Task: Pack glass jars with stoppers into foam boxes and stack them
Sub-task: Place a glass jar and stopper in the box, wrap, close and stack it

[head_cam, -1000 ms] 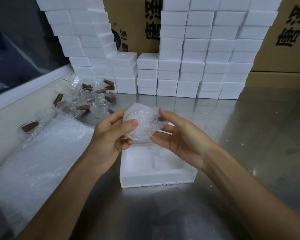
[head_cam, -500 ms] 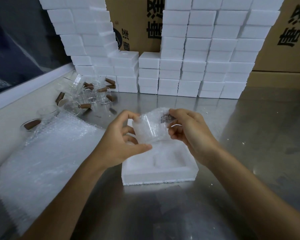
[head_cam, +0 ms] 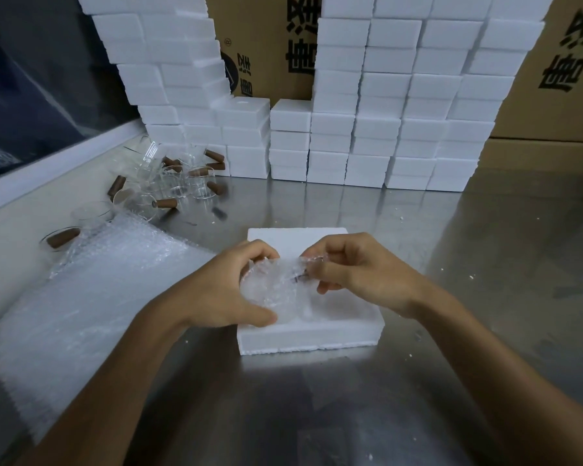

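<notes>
Bubble-wrapped jar (head_cam: 276, 290) was gripped by both the left hand (head_cam: 223, 290) and the right hand (head_cam: 354, 270), held low over the open foam box (head_cam: 310, 338) on the metal table (head_cam: 317, 415).

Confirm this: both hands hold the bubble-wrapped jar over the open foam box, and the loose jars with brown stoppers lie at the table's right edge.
Wrong on one point: the loose jars with brown stoppers lie at the table's left edge, near the bubble wrap sheet, as the head view shows. The rest holds: left hand and right hand hold the bubble-wrapped jar over the open foam box.
</notes>
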### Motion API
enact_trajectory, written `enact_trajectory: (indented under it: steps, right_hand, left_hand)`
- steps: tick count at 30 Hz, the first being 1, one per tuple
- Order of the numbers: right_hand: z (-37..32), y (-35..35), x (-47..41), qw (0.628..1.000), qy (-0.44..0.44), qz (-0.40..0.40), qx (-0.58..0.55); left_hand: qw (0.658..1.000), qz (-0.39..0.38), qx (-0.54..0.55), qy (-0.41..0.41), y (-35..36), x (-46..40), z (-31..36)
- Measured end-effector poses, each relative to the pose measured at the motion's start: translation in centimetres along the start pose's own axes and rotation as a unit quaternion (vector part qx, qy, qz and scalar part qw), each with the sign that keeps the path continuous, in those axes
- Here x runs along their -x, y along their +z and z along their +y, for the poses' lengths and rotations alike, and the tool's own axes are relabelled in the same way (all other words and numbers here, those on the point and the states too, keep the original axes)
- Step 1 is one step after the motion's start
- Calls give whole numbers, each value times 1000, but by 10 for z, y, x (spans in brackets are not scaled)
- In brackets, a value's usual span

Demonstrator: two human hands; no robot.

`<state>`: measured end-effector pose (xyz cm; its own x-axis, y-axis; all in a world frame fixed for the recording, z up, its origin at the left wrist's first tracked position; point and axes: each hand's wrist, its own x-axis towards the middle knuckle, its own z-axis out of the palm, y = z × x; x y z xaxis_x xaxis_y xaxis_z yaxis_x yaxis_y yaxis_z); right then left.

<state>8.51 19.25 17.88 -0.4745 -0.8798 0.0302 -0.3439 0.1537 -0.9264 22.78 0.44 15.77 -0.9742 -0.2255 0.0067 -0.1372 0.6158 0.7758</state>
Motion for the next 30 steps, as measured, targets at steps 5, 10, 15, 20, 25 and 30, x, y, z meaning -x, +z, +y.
enact_trajectory:
  steps: [5,10,15,20,25,30]
  right_hand:
    - [3,-6,1,1000,-3,-22,16]
    - [26,-1,8,993,-42,34,104]
    - [51,6,15,963,-125,153,184]
    - [63,10,14,953,-147,223,141]
    - [66,12,13,951,-139,241,132]
    - [66,10,12,955,-136,231,131]
  left_hand:
    - [998,-4,-66,-5,1,-1,-2]
    - [995,-8,-95,1,1,-2,-4]
    - [992,58,-109,36,13,-7,0]
    - [991,75,-99,46,17,-7,-2]
    - [994,85,-60,24,15,-5,3]
    - [994,88,-53,24,17,-6,2]
